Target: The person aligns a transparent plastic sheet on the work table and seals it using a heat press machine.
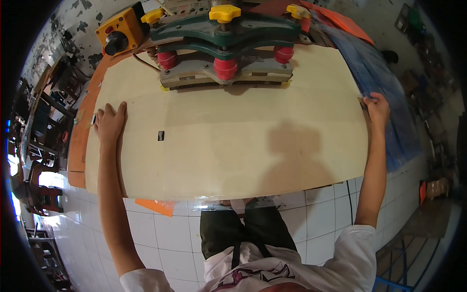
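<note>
A large cream sheet (219,146) covers the table in front of me. My left hand (110,124) lies on its left part, fingers stretched and apart, beside a small dark piece (93,118) near the sheet's left edge. Another small black tab (161,136) lies on the sheet, to the right of that hand. At the sheet's right edge, my right hand (378,111) has its fingers closed together; what they pinch is too small to make out. Translucent blue plastic sheeting (401,131) hangs next to and behind this hand.
A press (226,48) with a dark green frame, red cylinders and yellow knobs (224,13) stands over the far side of the sheet. Left of it is a yellow control box (120,33) with a black knob. Clear film (209,203) hangs past the near edge.
</note>
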`<state>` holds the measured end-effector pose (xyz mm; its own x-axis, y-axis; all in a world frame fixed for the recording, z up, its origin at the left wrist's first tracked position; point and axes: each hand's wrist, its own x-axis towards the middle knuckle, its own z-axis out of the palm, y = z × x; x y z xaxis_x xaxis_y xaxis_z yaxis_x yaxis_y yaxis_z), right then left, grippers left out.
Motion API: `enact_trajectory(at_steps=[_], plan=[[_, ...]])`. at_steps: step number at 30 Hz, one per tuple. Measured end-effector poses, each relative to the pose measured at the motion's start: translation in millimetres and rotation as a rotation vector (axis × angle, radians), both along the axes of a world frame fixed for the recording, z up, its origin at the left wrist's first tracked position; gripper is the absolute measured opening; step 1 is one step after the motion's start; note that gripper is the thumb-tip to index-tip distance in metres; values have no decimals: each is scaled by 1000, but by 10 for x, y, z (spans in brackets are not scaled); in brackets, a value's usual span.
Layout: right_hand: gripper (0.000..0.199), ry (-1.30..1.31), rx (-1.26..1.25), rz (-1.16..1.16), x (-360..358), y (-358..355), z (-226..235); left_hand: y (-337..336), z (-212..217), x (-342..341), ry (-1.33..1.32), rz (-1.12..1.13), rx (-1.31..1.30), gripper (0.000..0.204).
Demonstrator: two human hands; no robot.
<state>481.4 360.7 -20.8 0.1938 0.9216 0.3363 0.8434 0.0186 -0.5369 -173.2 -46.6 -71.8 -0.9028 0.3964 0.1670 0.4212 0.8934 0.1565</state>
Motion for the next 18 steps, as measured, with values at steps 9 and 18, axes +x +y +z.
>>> enact_trajectory(at_steps=[9, 18], plan=[[17, -211, 952, 709, -682, -513, 520, 44, -46, 34, 81, -22, 35, 88], [43, -397, 310, 1597, -2171, -1959, 34, 3, -85, 20, 175, -25, 49, 81]])
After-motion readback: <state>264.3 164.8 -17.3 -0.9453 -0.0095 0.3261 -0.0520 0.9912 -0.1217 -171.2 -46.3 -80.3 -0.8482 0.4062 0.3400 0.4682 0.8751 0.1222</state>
